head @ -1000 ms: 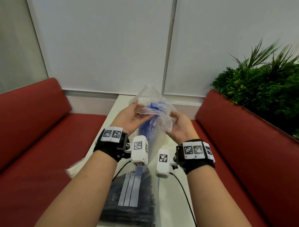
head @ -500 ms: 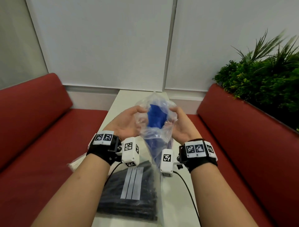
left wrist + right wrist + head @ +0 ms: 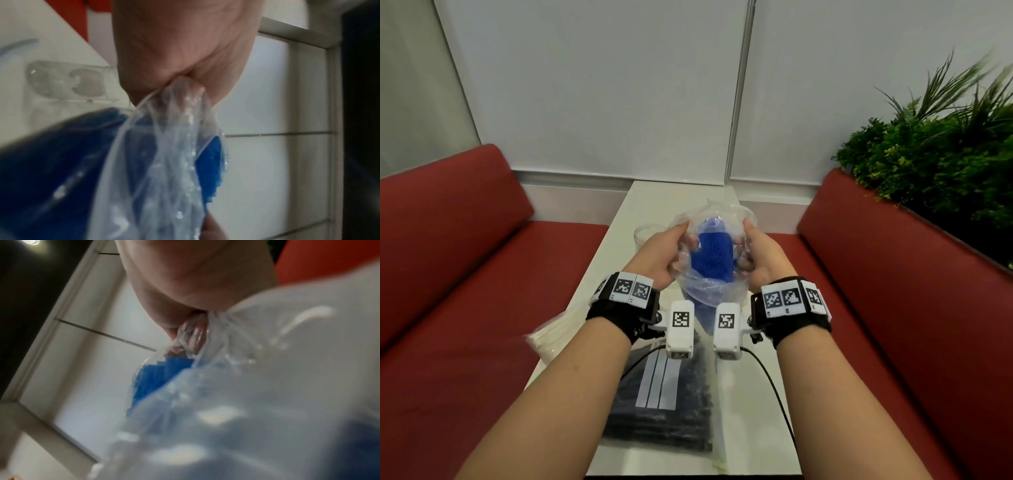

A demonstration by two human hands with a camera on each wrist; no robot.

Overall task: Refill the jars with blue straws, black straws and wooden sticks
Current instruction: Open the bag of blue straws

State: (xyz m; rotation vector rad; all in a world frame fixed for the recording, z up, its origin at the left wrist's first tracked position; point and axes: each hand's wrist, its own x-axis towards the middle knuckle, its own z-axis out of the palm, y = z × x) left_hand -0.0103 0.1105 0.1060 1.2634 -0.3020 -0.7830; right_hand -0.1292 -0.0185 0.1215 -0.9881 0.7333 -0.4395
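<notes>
A clear plastic bag (image 3: 709, 287) of blue straws (image 3: 714, 255) is held upright above the white table (image 3: 654, 198). My left hand (image 3: 667, 250) grips the bag's left edge and my right hand (image 3: 756, 255) grips its right edge, with the mouth pulled apart between them. In the left wrist view the fingers pinch bunched plastic (image 3: 180, 100) above the blue straws (image 3: 61, 154). The right wrist view shows the same pinch on the plastic (image 3: 195, 334) with straw ends (image 3: 160, 374) below. A clear jar (image 3: 649, 233) stands just behind my left hand. A bag of black straws (image 3: 664, 404) lies near me.
A pale packet of wooden sticks (image 3: 551, 337) sticks out at the table's left edge under my left forearm. Red bench seats (image 3: 465, 274) run along both sides. A green plant (image 3: 935, 164) stands behind the right bench. Wrist camera cables trail over the table.
The bag with blue straws has come down closer to the table, and both hands have pulled its mouth wider. The jar behind my left hand has come into sight.
</notes>
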